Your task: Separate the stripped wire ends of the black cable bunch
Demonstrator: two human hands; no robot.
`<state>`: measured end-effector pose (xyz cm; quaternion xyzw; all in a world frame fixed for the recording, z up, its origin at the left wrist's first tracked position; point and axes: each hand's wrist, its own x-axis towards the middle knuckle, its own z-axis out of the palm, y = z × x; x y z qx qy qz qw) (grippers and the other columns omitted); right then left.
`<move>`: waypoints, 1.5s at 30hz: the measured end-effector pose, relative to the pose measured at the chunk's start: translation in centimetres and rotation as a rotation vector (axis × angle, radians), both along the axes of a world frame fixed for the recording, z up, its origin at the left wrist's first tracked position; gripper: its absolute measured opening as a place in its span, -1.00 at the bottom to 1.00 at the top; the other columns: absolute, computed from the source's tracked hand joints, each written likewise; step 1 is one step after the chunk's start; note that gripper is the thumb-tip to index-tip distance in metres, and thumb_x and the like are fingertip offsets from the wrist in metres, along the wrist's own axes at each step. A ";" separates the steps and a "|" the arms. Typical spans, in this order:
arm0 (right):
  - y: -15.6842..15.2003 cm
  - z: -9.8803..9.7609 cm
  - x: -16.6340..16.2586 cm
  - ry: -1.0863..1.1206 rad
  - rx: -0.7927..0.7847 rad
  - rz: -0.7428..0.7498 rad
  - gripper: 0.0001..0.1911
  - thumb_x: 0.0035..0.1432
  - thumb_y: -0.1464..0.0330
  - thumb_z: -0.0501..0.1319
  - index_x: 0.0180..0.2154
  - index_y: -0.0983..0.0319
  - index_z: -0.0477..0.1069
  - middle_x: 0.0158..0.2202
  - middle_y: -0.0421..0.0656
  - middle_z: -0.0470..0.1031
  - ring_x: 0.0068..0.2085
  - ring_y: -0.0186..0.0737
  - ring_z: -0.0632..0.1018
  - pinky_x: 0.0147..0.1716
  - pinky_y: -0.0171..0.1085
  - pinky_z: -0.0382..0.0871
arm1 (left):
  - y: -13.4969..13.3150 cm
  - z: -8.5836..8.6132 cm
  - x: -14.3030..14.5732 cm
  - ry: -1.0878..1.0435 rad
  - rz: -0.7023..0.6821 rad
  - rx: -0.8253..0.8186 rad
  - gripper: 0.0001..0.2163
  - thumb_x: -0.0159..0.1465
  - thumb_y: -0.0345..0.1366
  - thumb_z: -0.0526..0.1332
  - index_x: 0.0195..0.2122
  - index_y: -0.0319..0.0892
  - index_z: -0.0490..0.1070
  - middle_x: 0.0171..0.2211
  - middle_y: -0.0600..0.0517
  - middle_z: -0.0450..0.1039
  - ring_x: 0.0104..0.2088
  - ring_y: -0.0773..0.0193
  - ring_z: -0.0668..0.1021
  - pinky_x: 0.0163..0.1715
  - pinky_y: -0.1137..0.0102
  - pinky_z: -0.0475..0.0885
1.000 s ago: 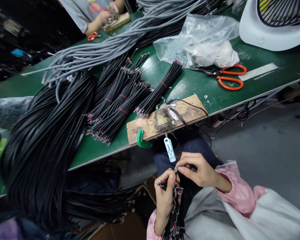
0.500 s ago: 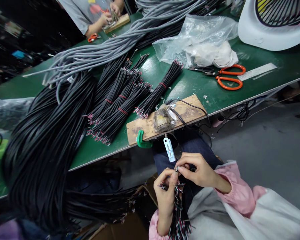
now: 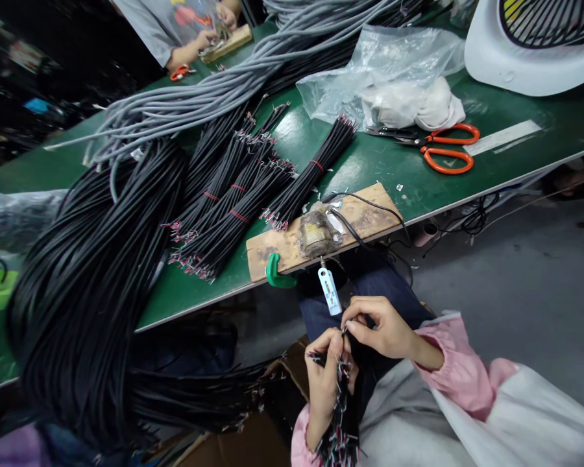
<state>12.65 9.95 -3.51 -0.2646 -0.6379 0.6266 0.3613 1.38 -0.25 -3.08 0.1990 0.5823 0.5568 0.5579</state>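
Over my lap, my left hand (image 3: 325,370) is closed around a bunch of short black cables (image 3: 341,415) whose stripped ends show red, white and green wires. My right hand (image 3: 377,327) pinches the tip of one cable, its thumb and forefinger meeting the left fingertips. What exactly lies between the fingertips is too small to make out fully. Just above the hands, a light blue blade-like piece (image 3: 329,292) sticks out from a small motor (image 3: 316,233) on a wooden board (image 3: 272,253). A green clamp (image 3: 277,272) grips the board at the table edge.
Bundles of black cables (image 3: 228,207), some banded in red, lie on the green table (image 3: 486,178). Long black cables (image 3: 82,292) hang over its edge at left. Orange-handled scissors (image 3: 448,149), a plastic bag (image 3: 370,71) and a white fan (image 3: 530,65) sit at right. A co-worker's hands (image 3: 214,29) work across the table.
My left hand has shifted slightly right, and the hanging cable ends have swung a little left. My right hand stays pinched at nearly the same spot.
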 end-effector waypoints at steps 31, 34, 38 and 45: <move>-0.5 0.2 0.4 0.109 -0.009 -0.070 -0.87 0.15 0.36 0.26 -0.34 0.31 0.53 -0.45 -0.12 0.47 -0.45 -0.32 0.42 -0.46 -0.33 0.30 | 0.4 1.5 0.7 -0.088 0.073 0.108 -0.82 0.26 -0.21 0.21 -0.45 -0.16 0.39 -0.78 0.22 0.19 -0.87 0.50 0.23 -0.86 0.61 0.07; -0.4 0.5 0.1 0.116 -0.064 -0.016 -0.85 0.10 0.33 0.31 -0.32 0.31 0.54 -0.44 -0.13 0.47 -0.44 -0.33 0.42 -0.46 -0.35 0.29 | 0.4 1.4 0.6 -0.040 0.077 0.111 -0.82 0.25 -0.23 0.23 -0.47 -0.16 0.38 -0.72 0.22 0.20 -0.86 0.52 0.24 -0.85 0.61 0.08; -0.9 1.1 -0.3 0.066 0.010 -0.114 -0.85 0.15 0.36 0.27 -0.43 0.30 0.49 -0.51 -0.17 0.40 -0.47 -0.33 0.38 -0.48 -0.33 0.25 | 0.6 1.5 0.7 0.066 0.089 0.095 -0.80 0.19 -0.24 0.29 -0.52 -0.19 0.37 -0.66 0.21 0.21 -0.81 0.52 0.26 -0.83 0.60 0.16; -0.9 1.2 -0.3 0.061 0.247 -0.213 -0.85 0.22 0.43 0.16 -0.41 0.26 0.41 -0.45 -0.14 0.37 -0.36 -0.24 0.37 -0.29 -0.20 0.23 | 0.9 1.9 -0.3 0.191 0.026 0.007 -0.76 0.21 -0.19 0.26 -0.52 -0.22 0.41 -0.66 0.16 0.29 -0.79 0.49 0.26 -0.81 0.56 0.16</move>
